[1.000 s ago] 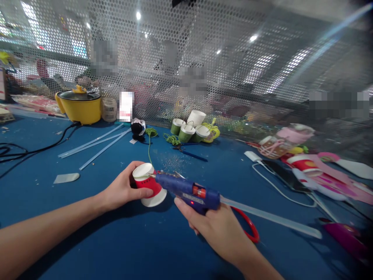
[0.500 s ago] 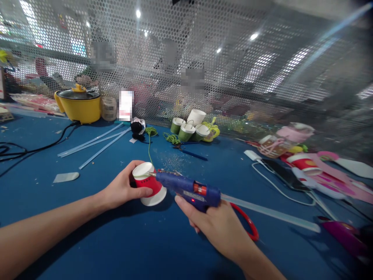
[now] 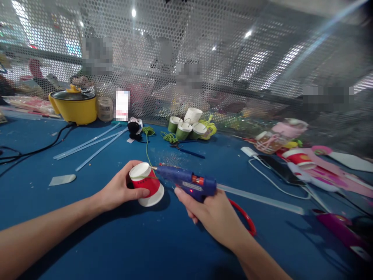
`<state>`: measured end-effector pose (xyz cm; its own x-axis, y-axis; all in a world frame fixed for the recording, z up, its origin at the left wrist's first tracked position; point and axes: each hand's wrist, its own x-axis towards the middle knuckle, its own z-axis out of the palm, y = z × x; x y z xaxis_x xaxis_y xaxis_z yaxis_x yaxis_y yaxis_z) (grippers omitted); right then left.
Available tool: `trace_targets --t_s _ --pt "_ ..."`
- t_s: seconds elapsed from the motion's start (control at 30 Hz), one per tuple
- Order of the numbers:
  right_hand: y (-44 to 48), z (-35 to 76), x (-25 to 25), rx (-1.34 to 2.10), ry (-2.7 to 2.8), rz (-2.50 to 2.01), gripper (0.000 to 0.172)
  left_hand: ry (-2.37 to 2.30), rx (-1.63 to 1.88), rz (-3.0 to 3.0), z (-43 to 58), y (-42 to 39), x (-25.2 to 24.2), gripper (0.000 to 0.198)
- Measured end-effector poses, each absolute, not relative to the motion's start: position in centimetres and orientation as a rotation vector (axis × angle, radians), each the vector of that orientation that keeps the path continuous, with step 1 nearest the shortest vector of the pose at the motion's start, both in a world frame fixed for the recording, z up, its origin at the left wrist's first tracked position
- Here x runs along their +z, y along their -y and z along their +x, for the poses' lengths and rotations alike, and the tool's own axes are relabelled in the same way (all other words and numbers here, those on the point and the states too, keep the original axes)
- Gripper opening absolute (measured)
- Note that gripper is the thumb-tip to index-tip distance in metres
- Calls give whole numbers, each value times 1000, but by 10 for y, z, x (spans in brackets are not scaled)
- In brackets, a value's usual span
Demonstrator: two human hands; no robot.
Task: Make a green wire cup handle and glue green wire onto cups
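My left hand (image 3: 124, 186) is closed around a red and white paper cup (image 3: 150, 182), held tilted over the blue table (image 3: 116, 245). Its white base faces up, and its wider white end is lower. A strand of green yarn (image 3: 147, 149) runs from a small heap at the back to the cup and along its red side. My right hand (image 3: 208, 212) grips a blue hot glue gun (image 3: 186, 181), whose red light is on. The metal nozzle is at the edge of the cup's base; whether they touch I cannot tell. A clear glue stick (image 3: 259, 198) sticks out behind the gun.
Yarn-wrapped green cups (image 3: 183, 130) and pliers (image 3: 190, 153) lie at the back. Loose glue sticks (image 3: 90, 142) and a yellow electric pot (image 3: 74, 109) are left. On the right are a phone with a cable (image 3: 281, 171) and a purple tool (image 3: 340, 229). A perforated metal screen (image 3: 227, 77) stands behind.
The glue gun's nozzle has moved from the cup's upper side to the edge of its base. Green yarn now shows across the cup's red side. The whole view has shifted slightly.
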<state>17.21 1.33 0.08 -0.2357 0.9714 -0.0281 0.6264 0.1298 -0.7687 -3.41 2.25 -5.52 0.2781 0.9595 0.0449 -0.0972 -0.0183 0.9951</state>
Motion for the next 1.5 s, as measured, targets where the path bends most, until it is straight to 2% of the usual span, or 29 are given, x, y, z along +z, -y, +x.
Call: trace_targets --t_s 0.17,0.3,0.43,0.53,0.73,1.0,1.13,1.23,1.33,1.4,1.5 --pt "-14 172 1 959 1878 -1540 32 -914 1058 1299 -35 -23 -58 52" --pt "-18 175 0 1108 1842 -1449 34 -905 1076 1290 -35 -23 -56 53" --pt "-27 180 3 1292 1718 -1336 23 -896 1080 1264 -35 -23 -52 54" --pt "-39 184 8 1303 1561 -1342 23 -933 1092 1233 -36 -24 -51 59" --pt "-85 200 6 1116 1537 -1512 28 -1025 1140 1231 -36 -25 -51 56" --pt "-129 215 -32 783 1667 -1830 40 -994 1162 1222 -35 -24 -48 50" --pt "-118 205 -24 461 1769 -1834 34 -945 1158 1192 -36 -24 -48 49" --pt "-92 180 -5 355 2031 -1597 17 -921 1136 1180 -36 -23 -49 48" --pt "-65 153 6 732 2314 -1172 16 -897 1110 1202 -37 -23 -49 48" --pt "-54 142 5 846 2281 -1148 21 -876 1089 1221 -37 -22 -50 48" --pt "-47 140 -4 908 2235 -1139 11 -863 1039 1229 -37 -23 -50 49"
